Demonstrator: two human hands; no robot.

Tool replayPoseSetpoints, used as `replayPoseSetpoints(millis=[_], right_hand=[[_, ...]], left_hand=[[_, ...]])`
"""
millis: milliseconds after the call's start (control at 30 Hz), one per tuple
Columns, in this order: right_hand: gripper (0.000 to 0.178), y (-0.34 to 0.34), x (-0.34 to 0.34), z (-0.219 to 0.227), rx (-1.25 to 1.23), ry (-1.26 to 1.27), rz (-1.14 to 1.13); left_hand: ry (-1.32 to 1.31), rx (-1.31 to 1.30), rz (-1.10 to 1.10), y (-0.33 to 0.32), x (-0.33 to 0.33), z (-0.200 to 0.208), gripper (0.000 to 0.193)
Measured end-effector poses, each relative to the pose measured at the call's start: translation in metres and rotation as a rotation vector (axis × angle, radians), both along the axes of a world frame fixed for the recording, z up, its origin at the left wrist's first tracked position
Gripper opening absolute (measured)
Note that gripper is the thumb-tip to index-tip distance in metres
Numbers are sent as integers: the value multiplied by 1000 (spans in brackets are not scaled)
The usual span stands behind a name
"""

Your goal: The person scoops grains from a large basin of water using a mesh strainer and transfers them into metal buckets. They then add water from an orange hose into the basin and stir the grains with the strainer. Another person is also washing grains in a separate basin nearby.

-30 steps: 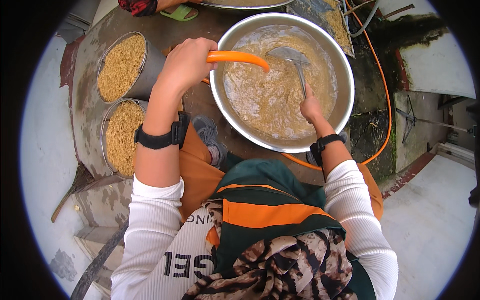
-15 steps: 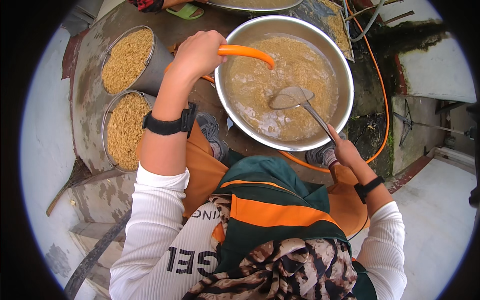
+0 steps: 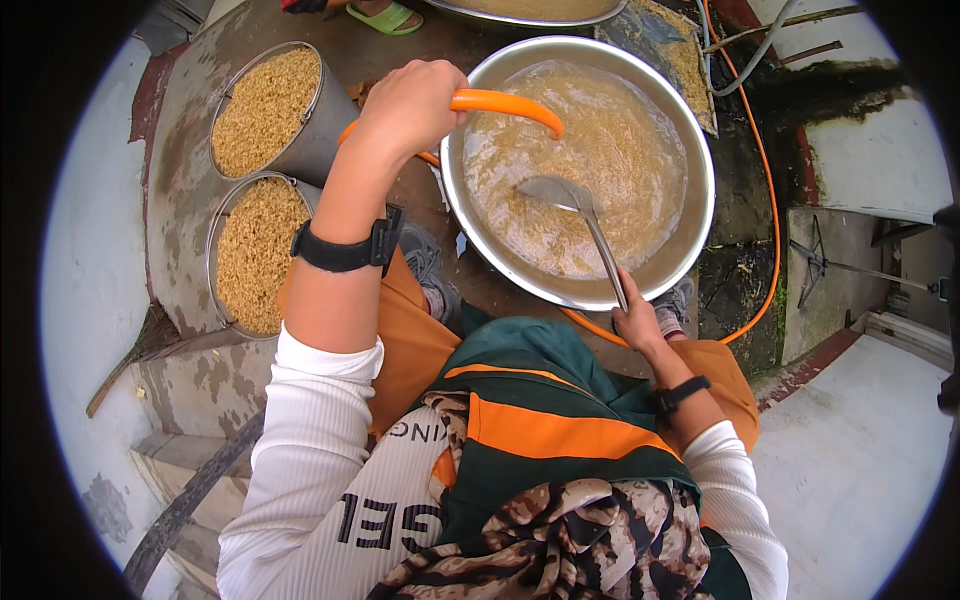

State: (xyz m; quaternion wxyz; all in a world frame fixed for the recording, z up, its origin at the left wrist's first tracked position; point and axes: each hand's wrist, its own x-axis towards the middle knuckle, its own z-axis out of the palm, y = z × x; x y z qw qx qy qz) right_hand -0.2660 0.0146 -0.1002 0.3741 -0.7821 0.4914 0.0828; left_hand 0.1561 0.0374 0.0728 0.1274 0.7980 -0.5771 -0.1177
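Observation:
A wide metal basin (image 3: 700, 190) stands in front of me, filled with cloudy water and tan grain (image 3: 625, 150). My left hand (image 3: 412, 105) is closed around an orange hose (image 3: 510, 103), whose open end curves down over the basin's left half. The long handle of a mesh skimmer (image 3: 603, 245) is gripped by my right hand (image 3: 637, 318) at the basin's near rim. The skimmer's round head lies tilted at the water, partly dipped in. How deep it reaches is hidden by the murky water.
Two metal buckets (image 3: 335, 125) heaped with grain stand at the left. Another basin (image 3: 540, 18) sits at the far edge, near a person's green sandal (image 3: 388, 18). The orange hose loops along the right side. A small broom (image 3: 140, 350) leans by the left wall.
My right hand has swung left and nearer to me, taking the skimmer with it. The skimmer's head has shifted left and dipped into the water. My left hand still holds the hose.

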Motion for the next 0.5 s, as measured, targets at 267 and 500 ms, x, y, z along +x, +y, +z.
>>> replayPoseSetpoints(millis=[267,500], right_hand=[[76,-36,58,-37,-100,-53,-125],[74,-78,89,-35,-186,6,-186]], left_hand=[[10,-29,1,1,2,-1,17],[39,-19,7,5,1,4,21]])
